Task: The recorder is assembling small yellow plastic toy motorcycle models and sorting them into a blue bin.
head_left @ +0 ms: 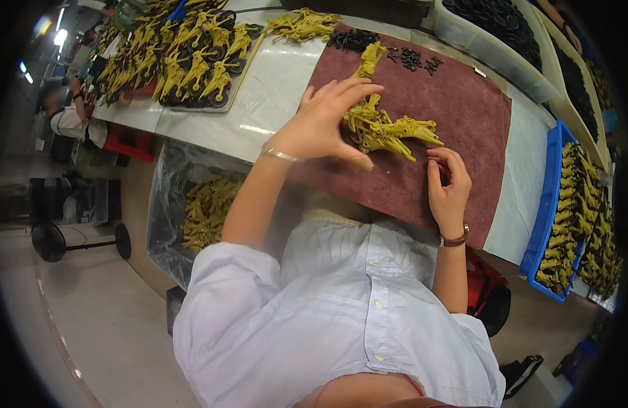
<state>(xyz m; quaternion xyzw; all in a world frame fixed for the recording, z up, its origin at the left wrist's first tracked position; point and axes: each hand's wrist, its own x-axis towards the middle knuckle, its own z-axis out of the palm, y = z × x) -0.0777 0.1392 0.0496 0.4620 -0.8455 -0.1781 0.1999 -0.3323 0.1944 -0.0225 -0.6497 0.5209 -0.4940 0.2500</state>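
Observation:
Yellow plastic parts [389, 129], shaped like small toy bike frames, lie in a loose heap on a dark red cloth [464, 122]. My left hand [324, 126] reaches over the heap's left side with fingers spread and thumb stretched out; nothing shows in its grasp. Right of the heap, low over the cloth, is my right hand [451, 185]. Its fingers curl toward the thumb, and whatever they may pinch is hidden or too small to make out. Another yellow part [370, 60] lies beyond the heap, beside small black pieces [410, 59] and a black pile [353, 39].
At the far left, a tray [222, 103] bears yellow parts with black wheels. A blue tray [544, 224] of similar parts stands at the right. Pale bins [494, 58] of black rings line the back right. Below the table's left edge, a plastic-lined box [208, 211] holds yellow parts.

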